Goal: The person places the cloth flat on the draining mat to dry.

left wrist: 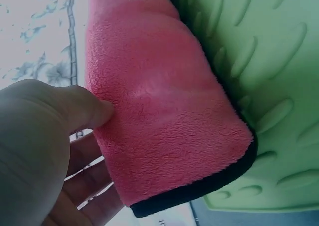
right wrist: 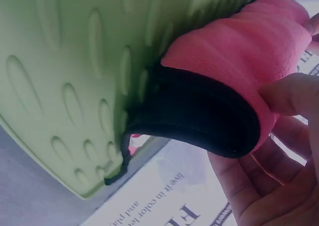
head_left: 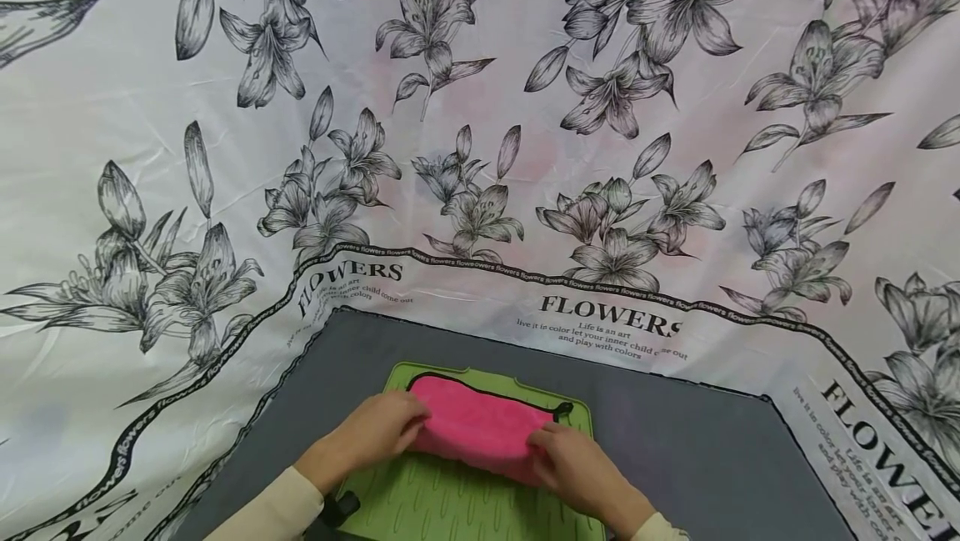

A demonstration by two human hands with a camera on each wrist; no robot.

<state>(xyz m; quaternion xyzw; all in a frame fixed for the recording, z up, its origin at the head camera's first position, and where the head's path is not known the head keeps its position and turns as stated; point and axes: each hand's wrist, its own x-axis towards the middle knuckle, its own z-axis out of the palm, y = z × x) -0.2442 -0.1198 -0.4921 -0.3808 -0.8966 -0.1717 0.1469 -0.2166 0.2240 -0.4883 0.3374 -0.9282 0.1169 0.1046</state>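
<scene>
A pink plush cloth (head_left: 480,428) with black edging is held folded over above a green ridged board (head_left: 442,495). At its left end my left hand (head_left: 390,424) pinches it; in the left wrist view the thumb (left wrist: 92,109) presses the pink face and the other fingers lie behind. My right hand (head_left: 573,462) grips the opposite end, with its thumb (right wrist: 289,94) on the pile and fingers underneath. The right wrist view shows the dark inner side (right wrist: 194,111) of the fold, and the cloth's black-edged corner (right wrist: 117,173) hanging against the board.
The board lies on a dark grey surface (head_left: 697,441). A black fitting (head_left: 341,509) sits at the board's left side, close to the left sleeve. White fabric (head_left: 465,191) printed with flowers and lettering surrounds the grey surface.
</scene>
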